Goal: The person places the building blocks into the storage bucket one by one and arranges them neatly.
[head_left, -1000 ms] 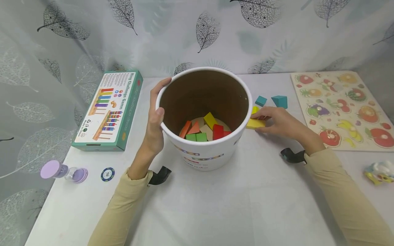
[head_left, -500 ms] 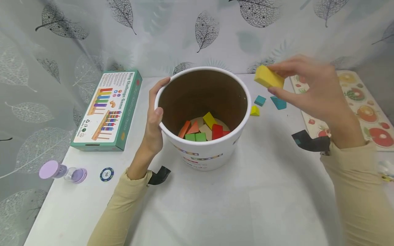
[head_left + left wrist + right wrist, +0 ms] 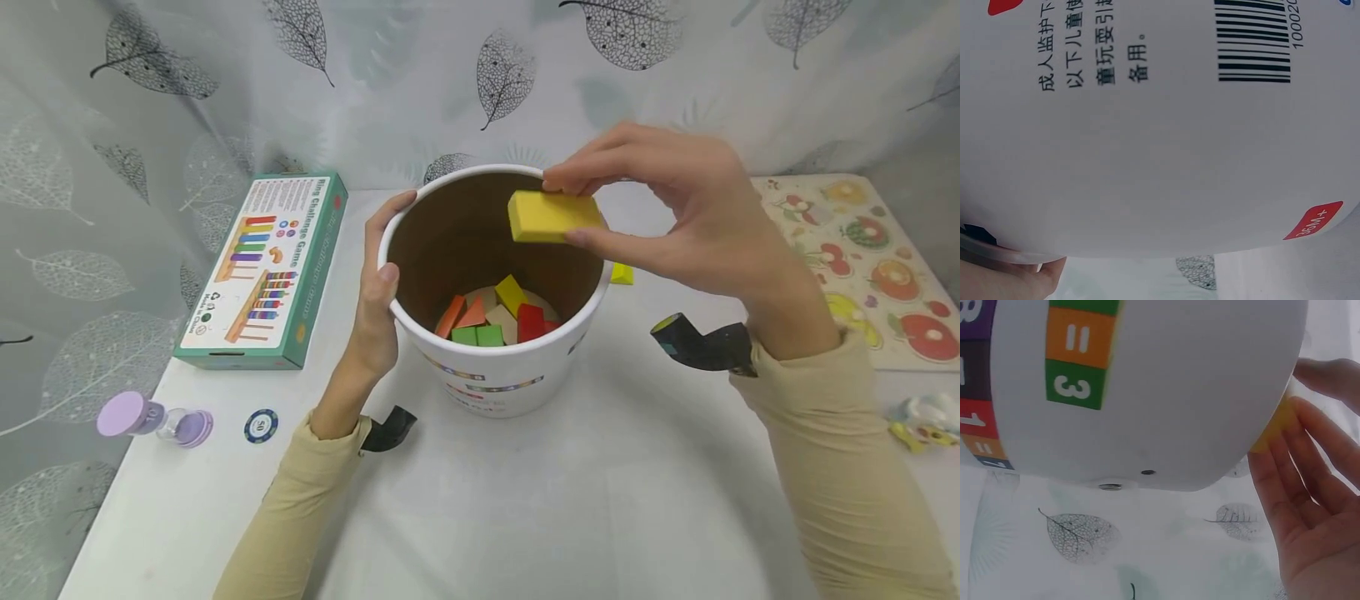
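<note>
A white bucket stands upright at the middle of the table, with several colored blocks at its bottom. The left hand grips its rim on the left side, thumb over the edge. Above the right part of the bucket's opening, the right hand pinches a yellow rectangular block between thumb and fingers. In the right wrist view, part of that yellow block shows beside the bucket wall. A small yellow block lies on the table just right of the bucket.
A green-edged game box lies at the left. Near it are a lilac sand timer and a poker chip. A fruit puzzle board lies at the right, with a small white and yellow toy in front of it.
The right hand has lifted the yellow rectangular block from the table and carried it left, over the bucket's opening. The left hand has stayed on the rim.
</note>
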Demonstrator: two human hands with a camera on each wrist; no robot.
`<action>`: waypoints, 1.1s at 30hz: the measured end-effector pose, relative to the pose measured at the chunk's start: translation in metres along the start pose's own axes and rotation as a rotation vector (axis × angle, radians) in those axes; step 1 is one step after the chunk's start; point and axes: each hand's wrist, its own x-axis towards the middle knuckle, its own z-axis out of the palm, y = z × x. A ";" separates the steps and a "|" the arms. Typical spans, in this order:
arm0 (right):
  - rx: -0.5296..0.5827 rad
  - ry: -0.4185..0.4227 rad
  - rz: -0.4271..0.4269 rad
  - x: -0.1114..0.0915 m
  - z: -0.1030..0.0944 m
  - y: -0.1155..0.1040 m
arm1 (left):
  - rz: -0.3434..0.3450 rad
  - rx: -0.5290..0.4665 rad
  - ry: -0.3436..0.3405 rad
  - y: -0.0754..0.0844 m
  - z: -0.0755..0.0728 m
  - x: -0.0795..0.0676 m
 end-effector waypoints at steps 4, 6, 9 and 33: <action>-0.030 -0.003 -0.003 -0.004 -0.002 0.004 | -0.005 -0.005 0.004 0.000 0.000 0.000; -0.032 0.005 0.006 -0.008 -0.005 0.008 | -0.007 -0.010 0.007 0.001 0.001 0.000; 0.017 0.030 0.037 -0.017 -0.010 0.019 | -0.012 -0.014 0.009 0.002 0.001 0.000; -0.226 -0.243 0.687 -0.112 0.018 0.151 | -0.011 -0.017 0.012 0.002 0.001 -0.001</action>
